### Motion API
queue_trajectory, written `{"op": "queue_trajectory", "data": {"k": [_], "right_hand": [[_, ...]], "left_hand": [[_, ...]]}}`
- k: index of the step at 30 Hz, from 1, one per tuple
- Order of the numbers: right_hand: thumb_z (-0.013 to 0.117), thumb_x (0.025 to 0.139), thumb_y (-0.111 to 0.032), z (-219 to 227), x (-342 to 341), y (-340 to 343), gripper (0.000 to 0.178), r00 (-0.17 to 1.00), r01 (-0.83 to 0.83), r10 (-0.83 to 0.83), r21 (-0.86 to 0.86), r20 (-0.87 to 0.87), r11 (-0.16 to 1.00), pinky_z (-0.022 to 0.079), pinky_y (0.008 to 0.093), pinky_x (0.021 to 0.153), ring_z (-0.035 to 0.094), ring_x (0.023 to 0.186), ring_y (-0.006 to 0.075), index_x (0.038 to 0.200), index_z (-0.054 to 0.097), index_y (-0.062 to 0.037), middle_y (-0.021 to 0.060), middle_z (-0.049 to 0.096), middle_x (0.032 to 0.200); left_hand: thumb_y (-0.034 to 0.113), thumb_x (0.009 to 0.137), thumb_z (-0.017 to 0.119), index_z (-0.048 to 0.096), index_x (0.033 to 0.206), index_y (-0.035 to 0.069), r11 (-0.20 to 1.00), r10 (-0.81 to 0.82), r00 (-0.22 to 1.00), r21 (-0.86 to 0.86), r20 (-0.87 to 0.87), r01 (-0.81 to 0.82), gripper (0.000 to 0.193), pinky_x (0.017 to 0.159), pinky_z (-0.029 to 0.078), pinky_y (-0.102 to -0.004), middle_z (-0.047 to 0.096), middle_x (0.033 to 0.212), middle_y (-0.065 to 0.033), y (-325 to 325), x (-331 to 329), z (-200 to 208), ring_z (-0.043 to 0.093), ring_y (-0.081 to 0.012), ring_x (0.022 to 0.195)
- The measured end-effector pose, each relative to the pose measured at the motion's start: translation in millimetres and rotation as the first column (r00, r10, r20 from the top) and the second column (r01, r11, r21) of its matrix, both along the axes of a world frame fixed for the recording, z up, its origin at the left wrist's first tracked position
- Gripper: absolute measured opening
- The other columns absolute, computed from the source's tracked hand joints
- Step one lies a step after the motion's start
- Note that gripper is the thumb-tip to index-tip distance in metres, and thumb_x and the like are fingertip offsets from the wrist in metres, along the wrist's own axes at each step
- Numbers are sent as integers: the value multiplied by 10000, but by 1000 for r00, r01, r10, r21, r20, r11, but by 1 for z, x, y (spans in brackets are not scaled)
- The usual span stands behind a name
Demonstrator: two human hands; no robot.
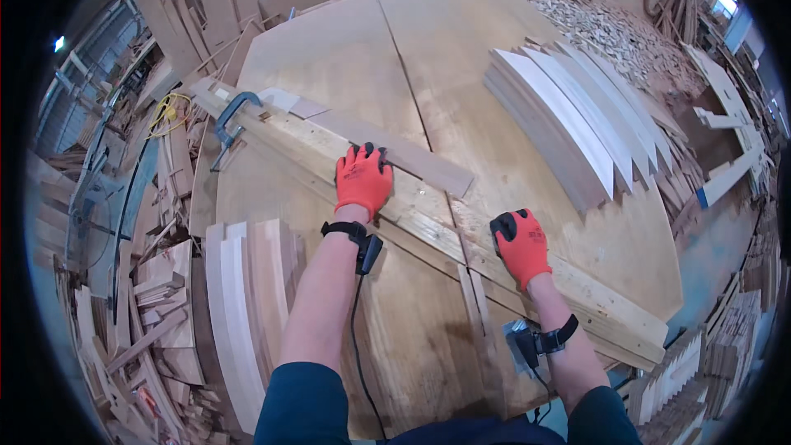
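A long pale wooden beam [428, 222] lies slantwise across the plywood table [329, 49]. At its far left end a blue C-clamp [235, 111] grips it. Against the beam's far side rests a thin flat wooden board [412, 161]. My left hand [362, 180], in a red glove with black fingertips, is closed over the beam's far edge, its fingers bent down at the thin board. Gloved the same way, my right hand [523, 249] is closed in a fist over the right part of the beam. Whatever its fingers may hold is hidden.
Curved wooden pieces [568, 124] stand stacked at the far right of the table, with more curved pieces [255, 288] at the near left. Wood scraps [165, 313] crowd the left side. A heap of offcuts [610, 29] lies beyond the table.
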State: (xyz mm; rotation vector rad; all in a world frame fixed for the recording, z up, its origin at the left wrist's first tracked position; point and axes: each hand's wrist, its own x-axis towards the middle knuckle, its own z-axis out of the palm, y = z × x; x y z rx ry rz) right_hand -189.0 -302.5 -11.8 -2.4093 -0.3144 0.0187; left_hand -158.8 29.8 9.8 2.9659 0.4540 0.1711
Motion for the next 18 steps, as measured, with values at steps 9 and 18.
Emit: {"op": "queue_trajectory", "data": {"k": [9,18], "right_hand": [[731,821,-201,-5,119,55,270,1000,18,-18,-15,-14,1000,494,460,898,609,1032,391,1024,665,-36,181,627,1081],[666,857,-259,-27,192,92,289,994,106,-106,10,-19,994,507,462,915,634,1030,373,1071,692,-67,180,652,1069]], "left_hand": [[376,980,490,577,1406,133,1000,21,998,-3,-56,-21,498,1230,168,-529,465,1541,-154,57,115,-3,352,-372,1461],[337,983,518,612,1343,114,998,-60,995,3,77,60,434,1176,263,-551,518,1470,-176,102,184,-22,407,-377,1408]]}}
